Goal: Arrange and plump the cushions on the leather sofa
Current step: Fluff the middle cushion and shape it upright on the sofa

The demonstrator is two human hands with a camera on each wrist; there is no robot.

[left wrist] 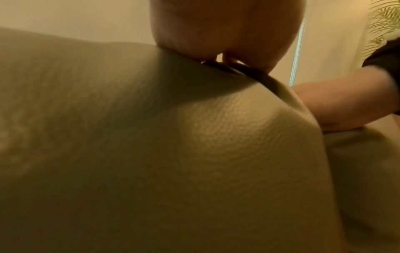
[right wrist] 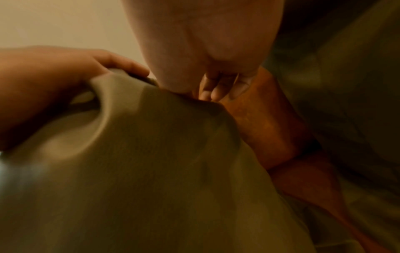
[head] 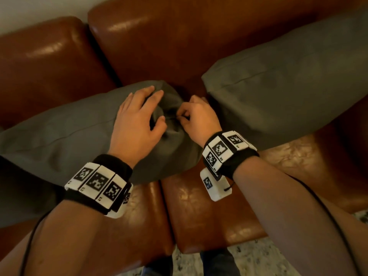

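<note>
A grey-green cushion (head: 69,136) lies across the brown leather sofa seat (head: 209,212), its right end bunched up. My left hand (head: 159,105) wraps over that end, with the fingers on top and the thumb pressed into the near side. My right hand (head: 182,116) pinches the fabric at the tip of the same end. The right wrist view shows this cushion (right wrist: 151,171) folded under the left hand (right wrist: 54,82), with the right fingertips (right wrist: 214,92) at the fold. A second grey-green cushion (head: 288,80) leans on the backrest (head: 179,36) at the right, apart from both hands.
A dark grey soft shape (head: 20,196) lies on the seat at the left edge. Speckled floor (head: 258,253) shows below the sofa's front edge. A gap runs between the two seat pads (head: 165,206). A pale wall (left wrist: 65,17) stands behind.
</note>
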